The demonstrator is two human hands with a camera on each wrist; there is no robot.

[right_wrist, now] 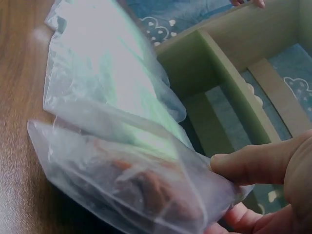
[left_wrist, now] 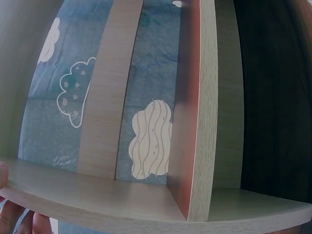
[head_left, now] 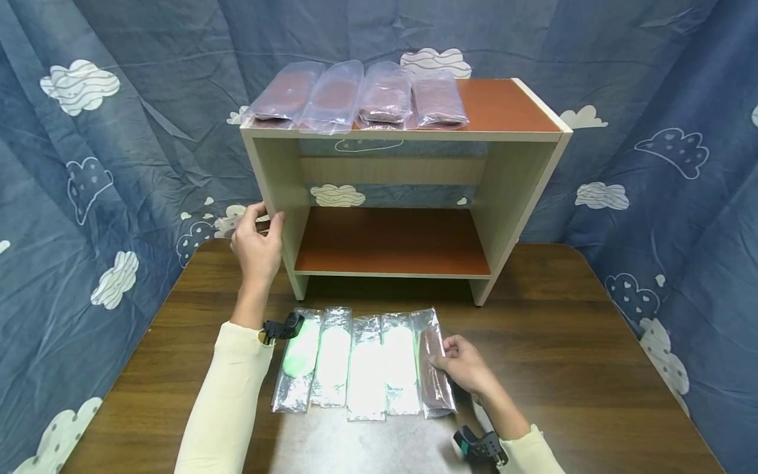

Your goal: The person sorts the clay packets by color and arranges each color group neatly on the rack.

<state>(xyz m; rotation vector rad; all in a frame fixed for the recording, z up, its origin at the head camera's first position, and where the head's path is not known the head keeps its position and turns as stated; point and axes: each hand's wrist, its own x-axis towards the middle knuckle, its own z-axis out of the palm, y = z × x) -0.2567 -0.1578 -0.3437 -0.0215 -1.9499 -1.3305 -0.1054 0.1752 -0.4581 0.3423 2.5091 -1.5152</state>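
My step, as I judge it, is taking hold of the rightmost clear plastic packet [head_left: 435, 378], the one with brown contents, at the end of the row on the table [head_left: 533, 349]. My right hand [head_left: 466, 367] pinches its right edge, thumb [right_wrist: 246, 165] on top and fingers curled beneath; I cannot tell whether the packet is off the wood. Four bright, glare-washed packets [head_left: 366, 368] lie to its left, the nearest touching it.

My left hand [head_left: 257, 247] grips the shelf unit's left side panel [head_left: 275, 191] near its front edge, thumb on the inner side, fingers bent round the outer.

Four similar packets [head_left: 337, 95] lie on the top board [head_left: 503, 105]. The next move probably calls for a firm pinch, since slick film could slip, and a lift clear of the neighbouring packet.
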